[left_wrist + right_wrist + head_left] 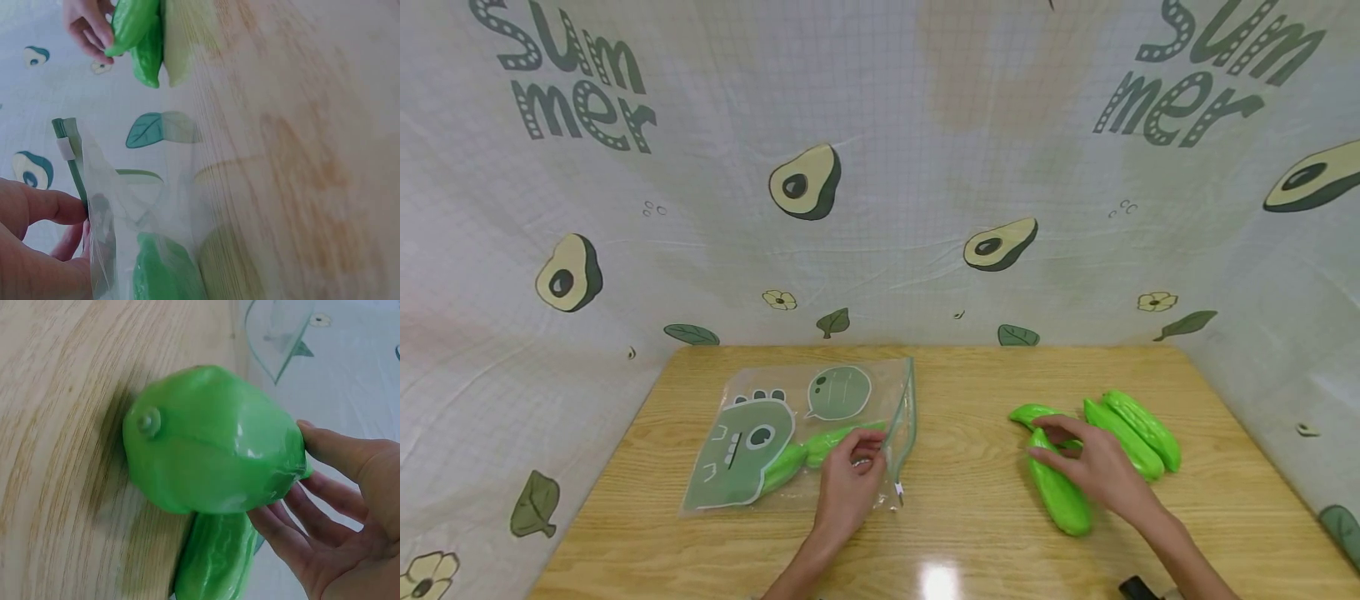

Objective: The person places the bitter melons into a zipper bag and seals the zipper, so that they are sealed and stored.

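Observation:
A clear zip bag (741, 467) printed with a green dinosaur lies on the table, with green gourd-like vegetables (786, 467) inside. My left hand (850, 483) pinches the bag's edge at the zip end, which gapes; its white slider (65, 149) hangs near the corner. On the right, my right hand (1093, 462) holds a shiny green gourd-like vegetable (1060, 492) by its narrow tip, thumb on one side and fingers on the other. Its rounded end with a small nub (149, 421) faces the right wrist camera. Whether it touches the table is unclear.
Beside and behind the right hand lie more green vegetables (1138, 429), one partly hidden by the fingers. A black object (1137, 588) shows at the front edge of view. Printed cloth (895, 275) surrounds the wooden table (970, 533) at the back and sides.

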Demonstrator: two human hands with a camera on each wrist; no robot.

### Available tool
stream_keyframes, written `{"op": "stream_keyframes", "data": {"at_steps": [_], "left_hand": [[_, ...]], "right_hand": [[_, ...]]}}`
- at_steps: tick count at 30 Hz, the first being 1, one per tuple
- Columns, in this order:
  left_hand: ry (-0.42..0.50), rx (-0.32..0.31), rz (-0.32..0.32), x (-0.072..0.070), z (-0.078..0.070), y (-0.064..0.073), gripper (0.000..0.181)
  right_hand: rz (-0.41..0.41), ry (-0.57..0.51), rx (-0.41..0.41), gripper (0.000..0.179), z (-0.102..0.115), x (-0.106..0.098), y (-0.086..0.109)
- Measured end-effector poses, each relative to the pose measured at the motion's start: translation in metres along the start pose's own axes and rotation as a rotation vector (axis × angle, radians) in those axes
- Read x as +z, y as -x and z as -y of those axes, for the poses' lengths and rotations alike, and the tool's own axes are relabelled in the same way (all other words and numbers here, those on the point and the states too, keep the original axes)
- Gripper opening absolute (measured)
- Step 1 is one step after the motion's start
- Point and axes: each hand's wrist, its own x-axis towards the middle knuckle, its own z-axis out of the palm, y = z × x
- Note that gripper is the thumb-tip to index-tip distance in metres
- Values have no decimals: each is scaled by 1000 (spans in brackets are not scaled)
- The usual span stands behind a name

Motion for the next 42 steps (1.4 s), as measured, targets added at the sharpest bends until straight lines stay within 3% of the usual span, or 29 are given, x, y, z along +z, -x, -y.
{"op": "stream_keyframes", "data": {"at_steps": [12,24,42], "left_hand": [[-4,-5,-4,0,1,0,22],[-7,-8,-2,0,1,-1,23],[-6,-26,-1,1,0,0,22]], "right_hand": [[19,18,85,42,4,-1,-5],[55,-181,121,41,3,0,-11],[-36,-260,136,40,3,13,-19]]}}
